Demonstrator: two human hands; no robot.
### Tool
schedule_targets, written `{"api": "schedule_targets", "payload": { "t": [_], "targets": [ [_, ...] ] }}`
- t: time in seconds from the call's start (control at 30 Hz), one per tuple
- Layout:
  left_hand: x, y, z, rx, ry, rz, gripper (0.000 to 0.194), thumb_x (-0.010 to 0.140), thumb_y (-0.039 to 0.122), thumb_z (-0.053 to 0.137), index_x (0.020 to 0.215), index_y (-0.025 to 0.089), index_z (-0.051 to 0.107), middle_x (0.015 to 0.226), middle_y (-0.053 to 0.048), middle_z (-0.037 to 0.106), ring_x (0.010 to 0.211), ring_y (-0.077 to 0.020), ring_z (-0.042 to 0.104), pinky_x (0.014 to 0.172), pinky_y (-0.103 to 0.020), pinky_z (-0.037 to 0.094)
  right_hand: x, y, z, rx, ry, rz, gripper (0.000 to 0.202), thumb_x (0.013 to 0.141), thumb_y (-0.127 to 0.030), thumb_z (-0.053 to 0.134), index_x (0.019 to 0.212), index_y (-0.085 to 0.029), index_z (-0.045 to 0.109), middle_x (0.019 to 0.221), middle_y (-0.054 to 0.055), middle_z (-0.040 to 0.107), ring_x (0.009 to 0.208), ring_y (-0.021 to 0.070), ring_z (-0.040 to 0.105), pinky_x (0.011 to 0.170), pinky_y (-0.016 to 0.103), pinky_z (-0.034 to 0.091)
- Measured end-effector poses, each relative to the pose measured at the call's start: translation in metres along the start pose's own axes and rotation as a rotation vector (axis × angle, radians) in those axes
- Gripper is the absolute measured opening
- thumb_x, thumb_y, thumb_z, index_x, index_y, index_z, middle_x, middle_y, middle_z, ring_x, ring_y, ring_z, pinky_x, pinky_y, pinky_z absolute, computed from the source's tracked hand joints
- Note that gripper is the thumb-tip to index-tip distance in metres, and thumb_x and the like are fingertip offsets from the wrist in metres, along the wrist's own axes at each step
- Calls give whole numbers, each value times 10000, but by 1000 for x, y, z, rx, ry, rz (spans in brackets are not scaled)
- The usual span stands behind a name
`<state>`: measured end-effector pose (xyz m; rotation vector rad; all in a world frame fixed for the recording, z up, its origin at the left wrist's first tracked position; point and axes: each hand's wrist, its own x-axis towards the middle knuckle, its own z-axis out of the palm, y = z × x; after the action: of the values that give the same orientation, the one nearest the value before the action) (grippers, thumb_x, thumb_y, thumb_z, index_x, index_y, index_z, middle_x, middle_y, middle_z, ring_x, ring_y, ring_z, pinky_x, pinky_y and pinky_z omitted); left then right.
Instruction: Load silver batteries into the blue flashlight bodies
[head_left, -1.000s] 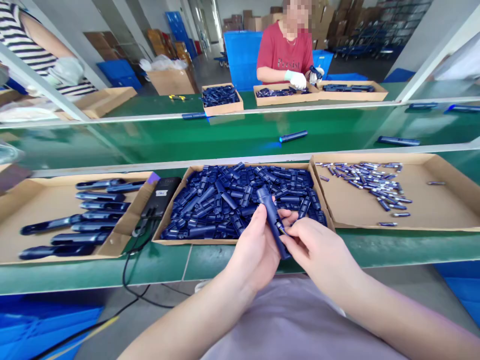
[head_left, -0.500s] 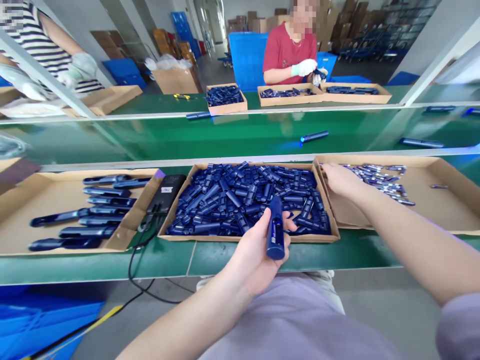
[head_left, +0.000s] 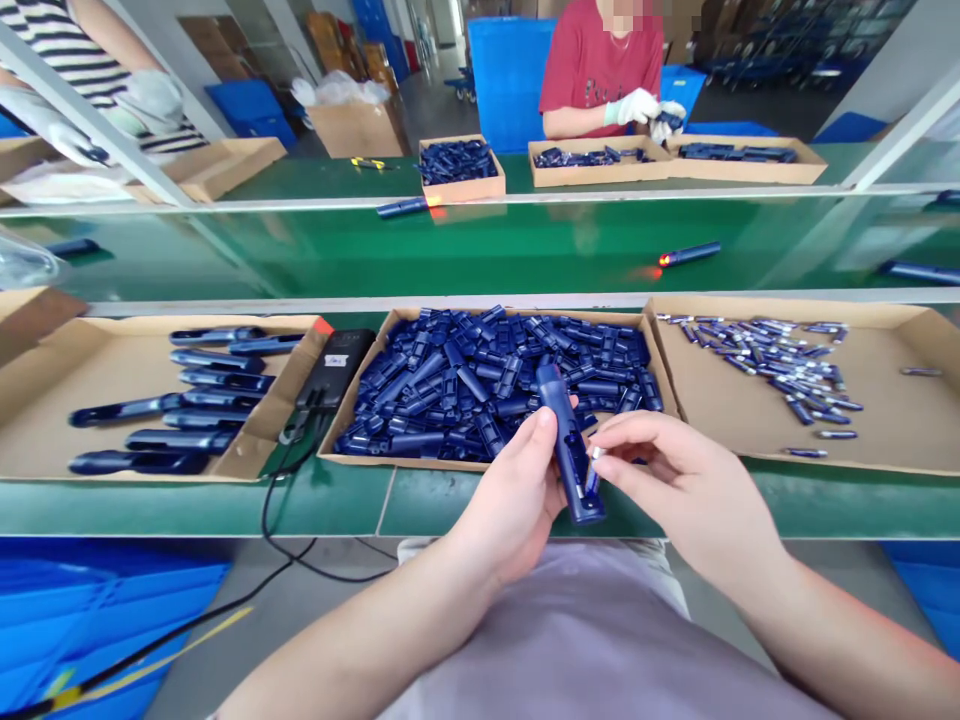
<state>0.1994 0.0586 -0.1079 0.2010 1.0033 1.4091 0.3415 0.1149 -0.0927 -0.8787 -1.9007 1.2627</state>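
My left hand (head_left: 517,500) is wrapped round a dark blue tubular housing (head_left: 556,400), its slotted side turned up and to the right. With thumb and fingertips, my right hand (head_left: 690,490) pinches a small battery (head_left: 593,474) with a silvery end. The battery is tilted against the open slot near the housing's lower end; how deep it sits I cannot tell. Both hands are in front of the middle cardboard tray (head_left: 420,463), heaped with dark blue plastic parts (head_left: 469,385). Several similar batteries (head_left: 780,350) lie scattered in the right cardboard tray (head_left: 727,430).
In the left tray (head_left: 37,400) lie several blue housings (head_left: 184,440). A black power bank (head_left: 341,365) with cables stands between trays. Behind, a green conveyor (head_left: 525,250) carries a red-lit tube (head_left: 690,254). Across it, a person in red (head_left: 592,70) handles parts; another in stripes stands left.
My right hand has come from the right tray to the housing, bringing a battery. My left hand has tilted the housing. The lit tube on the conveyor shifted right, its light now red, not blue.
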Motion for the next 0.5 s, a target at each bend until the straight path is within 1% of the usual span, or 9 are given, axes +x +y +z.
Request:
{"api": "schedule_targets", "payload": {
  "t": [0.07,0.17,0.23,0.27,0.33,0.4,0.5],
  "targets": [
    [0,-2,1,5,4,17,412,909,466,586,1222,203,626,972,-64,658,827,-146,612,671,-227,499,-1,1,8,-63,-34,-83,55,870,-230,663,921,-214,676,965,26,686,873,143,668,664,205,565],
    [-2,-3,3,-31,-8,30,391,906,447,601,1177,170,652,978,-75,664,868,-152,613,731,-233,499,2,6,8,-300,-21,-351,86,915,-186,608,966,-183,677,952,55,657,903,159,632,759,268,551],
    [-4,-2,4,-70,-4,33,366,911,422,599,1145,147,663,943,-79,667,861,-155,616,754,-242,497,3,10,6,-481,-4,-534,160,940,-181,565,1046,-159,683,967,82,630,933,180,590,804,317,521],
    [-4,-1,5,-88,11,35,357,914,411,597,1135,139,664,927,-79,668,852,-156,617,758,-246,497,2,11,5,-542,-5,-596,197,948,-183,548,1090,-147,679,998,97,618,961,193,569,822,334,507],
    [-5,1,5,-109,54,42,338,912,395,600,1113,131,665,900,-74,666,828,-153,616,751,-244,496,0,13,4,-597,-40,-664,252,958,-193,520,1155,-129,661,1093,123,593,1044,217,533,867,362,485],
    [-7,2,4,-108,94,63,311,902,385,612,1065,126,668,882,-67,661,796,-145,610,728,-235,493,-4,15,6,-611,-91,-684,289,964,-210,501,1201,-117,637,1182,140,563,1125,235,497,937,395,454],
    [-9,3,1,-91,119,99,272,889,378,627,975,122,660,868,-57,653,743,-125,588,688,-216,481,-8,13,11,-625,-156,-694,324,962,-212,499,1246,-93,601,1230,150,547,1173,249,472,1002,427,418]
  ]
}}
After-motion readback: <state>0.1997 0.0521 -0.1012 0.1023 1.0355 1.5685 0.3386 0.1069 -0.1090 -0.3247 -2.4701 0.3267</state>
